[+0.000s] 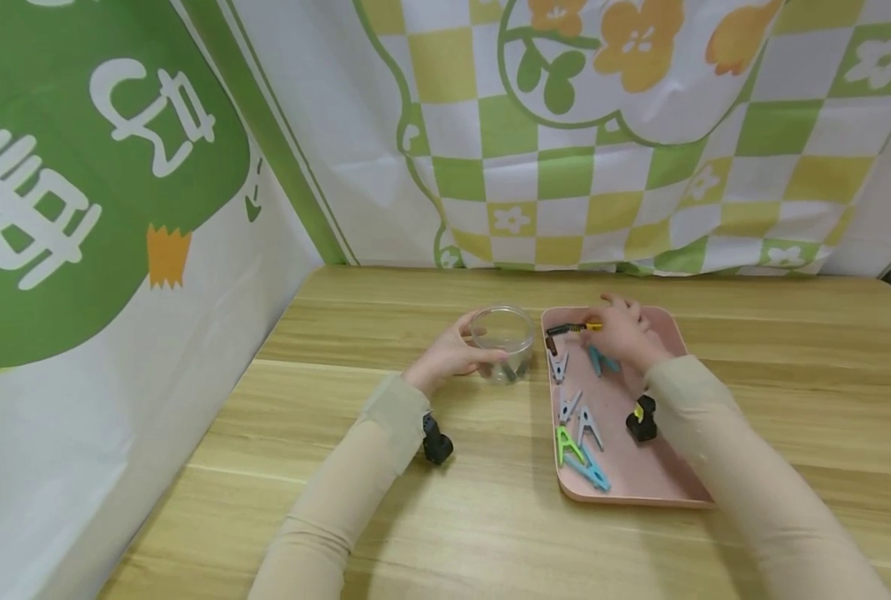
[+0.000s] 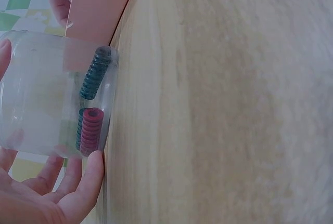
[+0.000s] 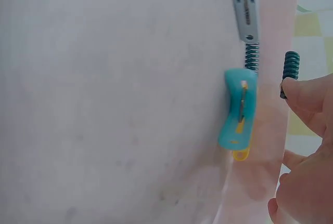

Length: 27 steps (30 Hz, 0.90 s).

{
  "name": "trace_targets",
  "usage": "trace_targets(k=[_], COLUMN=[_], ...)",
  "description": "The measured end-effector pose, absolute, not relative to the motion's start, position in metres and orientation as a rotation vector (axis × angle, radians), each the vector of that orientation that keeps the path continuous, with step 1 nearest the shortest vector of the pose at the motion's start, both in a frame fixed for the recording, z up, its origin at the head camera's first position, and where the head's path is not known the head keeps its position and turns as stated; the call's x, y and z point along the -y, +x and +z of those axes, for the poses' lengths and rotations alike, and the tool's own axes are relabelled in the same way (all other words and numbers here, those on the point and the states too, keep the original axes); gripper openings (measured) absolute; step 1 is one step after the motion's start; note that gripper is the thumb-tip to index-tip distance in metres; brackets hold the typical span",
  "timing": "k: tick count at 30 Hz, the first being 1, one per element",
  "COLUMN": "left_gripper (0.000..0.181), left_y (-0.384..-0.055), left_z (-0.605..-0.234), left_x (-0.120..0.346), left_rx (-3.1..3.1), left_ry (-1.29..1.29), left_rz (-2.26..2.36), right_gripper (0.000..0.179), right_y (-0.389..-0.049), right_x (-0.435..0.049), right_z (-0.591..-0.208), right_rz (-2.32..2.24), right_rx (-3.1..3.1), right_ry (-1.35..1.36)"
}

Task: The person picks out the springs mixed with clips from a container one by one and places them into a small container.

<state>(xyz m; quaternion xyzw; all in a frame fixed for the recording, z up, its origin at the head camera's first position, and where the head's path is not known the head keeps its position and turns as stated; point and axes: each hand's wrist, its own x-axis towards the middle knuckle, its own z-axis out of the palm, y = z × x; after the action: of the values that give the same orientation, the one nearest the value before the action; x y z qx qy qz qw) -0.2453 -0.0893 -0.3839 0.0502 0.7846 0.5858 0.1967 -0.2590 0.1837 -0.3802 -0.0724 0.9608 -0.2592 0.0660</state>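
Note:
My left hand (image 1: pixel 456 354) grips a clear round jar (image 1: pixel 503 337) from its left side, fingers curled round the wall. Inside the jar, the left wrist view shows dark green coil springs (image 2: pixel 95 74) and a red spring (image 2: pixel 92 132) lying at the bottom. Over the far end of a pink tray (image 1: pixel 616 467), my right hand (image 1: pixel 621 333) pinches another dark green coil spring (image 3: pixel 291 65) between thumb and fingers. Below that hand in the tray lie a teal clothespin (image 3: pixel 240 107), a grey-blue clothespin (image 3: pixel 247 8) and a dark spring (image 3: pixel 252 55) between them.
Along the tray's left side lie grey clothespins (image 1: pixel 587 426), a green clothespin (image 1: pixel 568 447) and a blue clothespin (image 1: pixel 589 471). A small dark brown piece (image 1: pixel 551 344) sits by the left wall. The wooden table (image 1: pixel 490 517) meets patterned cloth (image 1: pixel 565 183) behind.

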Motion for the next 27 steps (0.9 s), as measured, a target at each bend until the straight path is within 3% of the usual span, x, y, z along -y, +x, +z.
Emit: trace_targets(k=[27], left_gripper=[0.087], left_y=[-0.244], left_z=[-0.383], left_x=[0.089], left_rx=[-2.191], left_ry=[0.116], left_rz=[1.648], right_gripper=[0.024], right_y=[-0.243], right_x=[-0.188], right_z=[-0.366], right_rz=[-0.964], right_rx=[-2.89], right_ry=[-0.271])
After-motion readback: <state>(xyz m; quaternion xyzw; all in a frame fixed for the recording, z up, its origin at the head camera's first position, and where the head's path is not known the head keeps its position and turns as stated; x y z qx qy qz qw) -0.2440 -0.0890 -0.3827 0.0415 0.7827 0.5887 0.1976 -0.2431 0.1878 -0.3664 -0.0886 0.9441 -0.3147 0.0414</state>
